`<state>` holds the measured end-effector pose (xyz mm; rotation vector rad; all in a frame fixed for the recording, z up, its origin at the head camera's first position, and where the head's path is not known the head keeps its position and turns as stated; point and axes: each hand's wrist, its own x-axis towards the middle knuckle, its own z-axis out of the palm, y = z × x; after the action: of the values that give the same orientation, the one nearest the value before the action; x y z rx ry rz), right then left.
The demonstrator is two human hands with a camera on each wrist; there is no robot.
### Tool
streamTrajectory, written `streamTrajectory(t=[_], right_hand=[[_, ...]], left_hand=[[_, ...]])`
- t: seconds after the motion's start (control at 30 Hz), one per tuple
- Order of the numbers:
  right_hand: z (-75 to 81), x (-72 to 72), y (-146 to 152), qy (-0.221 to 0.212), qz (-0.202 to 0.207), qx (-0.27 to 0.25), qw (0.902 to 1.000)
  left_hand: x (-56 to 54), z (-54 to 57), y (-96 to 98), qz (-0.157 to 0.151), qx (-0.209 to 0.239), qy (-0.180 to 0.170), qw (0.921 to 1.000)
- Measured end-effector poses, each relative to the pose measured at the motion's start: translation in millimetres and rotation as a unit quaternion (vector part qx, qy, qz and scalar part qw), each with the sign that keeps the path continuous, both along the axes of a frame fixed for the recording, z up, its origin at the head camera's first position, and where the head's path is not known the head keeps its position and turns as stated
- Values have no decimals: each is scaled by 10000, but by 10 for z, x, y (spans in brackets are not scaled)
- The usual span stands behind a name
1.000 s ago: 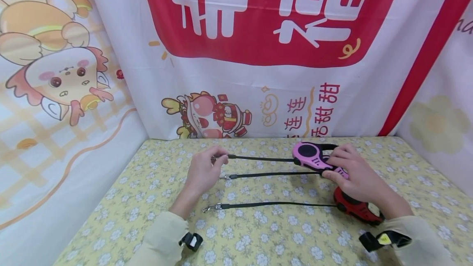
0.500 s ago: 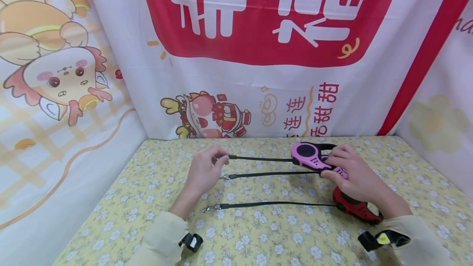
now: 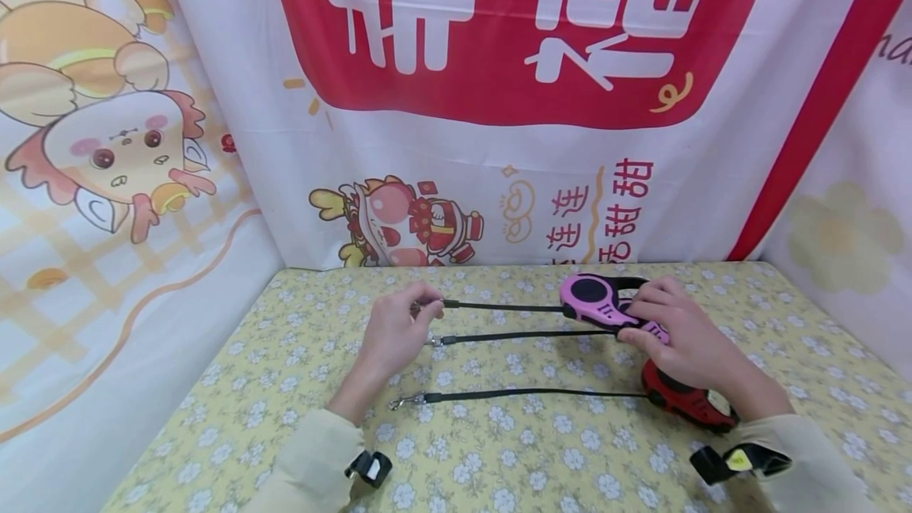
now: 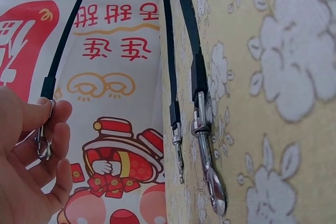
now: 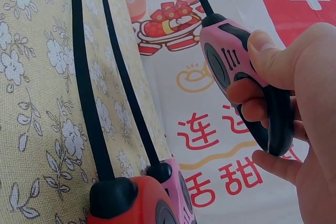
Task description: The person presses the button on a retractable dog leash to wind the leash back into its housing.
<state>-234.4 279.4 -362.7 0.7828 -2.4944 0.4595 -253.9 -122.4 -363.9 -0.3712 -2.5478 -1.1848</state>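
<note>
My right hand (image 3: pixel 677 331) grips the black handle of a pink and black retractable leash (image 5: pixel 231 51), thumb along its top edge. The leash's black strap (image 3: pixel 506 307) runs leftward, nearly straight, to my left hand (image 3: pixel 397 323). Thumb and fingers there pinch the silver snap clip (image 4: pixel 43 142) at the strap's end. Below this, a second pink leash (image 5: pixel 181 192) lies on the table, partly hidden by my right hand in the head view. Closer to me is a red and black leash (image 3: pixel 687 400). Both have their straps stretched out to the left.
The table carries a yellow floral cloth (image 3: pixel 541 450). Nearest the camera in the left wrist view lies the red leash's clip (image 4: pixel 210 171), beside the second pink leash's clip (image 4: pixel 177 153). Printed white curtains (image 3: pixel 499 149) hang behind the table and at both sides.
</note>
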Motion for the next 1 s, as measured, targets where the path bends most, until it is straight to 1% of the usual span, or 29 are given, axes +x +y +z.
streamTrajectory(t=[0.2, 0.43, 0.77, 1.0], right_hand=[[-2, -1, -15, 41, 37, 11, 10000], [-14, 2, -17, 83, 54, 18, 9999], [-18, 10, -17, -47, 11, 36, 10000], [10, 27, -44, -258, -7, 84, 9996]], left_hand=[[14, -7, 12, -44, -13, -7, 10000], [10, -24, 26, -82, -38, 77, 9999], [17, -41, 72, -50, -150, 323, 9994], [34, -47, 89, -104, -46, 292, 9995]])
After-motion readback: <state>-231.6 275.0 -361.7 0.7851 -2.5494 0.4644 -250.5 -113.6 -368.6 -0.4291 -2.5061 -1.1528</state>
